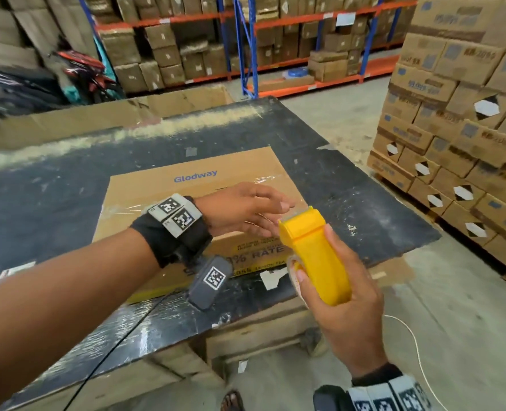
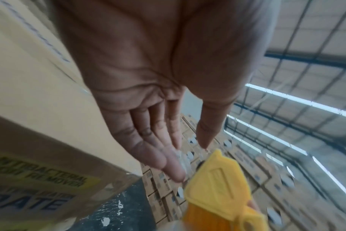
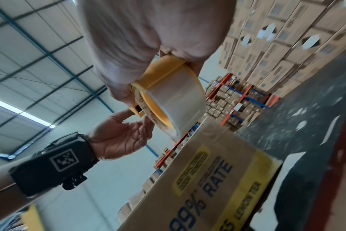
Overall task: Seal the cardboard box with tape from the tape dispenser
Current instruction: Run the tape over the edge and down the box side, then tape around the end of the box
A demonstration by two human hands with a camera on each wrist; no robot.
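Observation:
A closed cardboard box (image 1: 186,185) printed "Glodway" lies flat on the black table (image 1: 53,188), with a strip of clear tape (image 1: 254,179) across its top. My right hand (image 1: 349,321) grips the yellow tape dispenser (image 1: 314,247) just off the box's near right corner. The roll of clear tape (image 3: 174,96) sits in its underside. My left hand (image 1: 260,212) reaches over that corner, fingers straight, fingertips at the dispenser's mouth. In the left wrist view the fingers (image 2: 160,153) point at the yellow dispenser head (image 2: 217,184), beside the box (image 2: 39,109).
A pallet stack of cartons (image 1: 453,129) stands close on the right. Orange and blue shelving (image 1: 275,40) full of boxes runs along the back. A large open carton (image 1: 97,117) stands behind the table. A white cord (image 1: 411,336) trails on the concrete floor.

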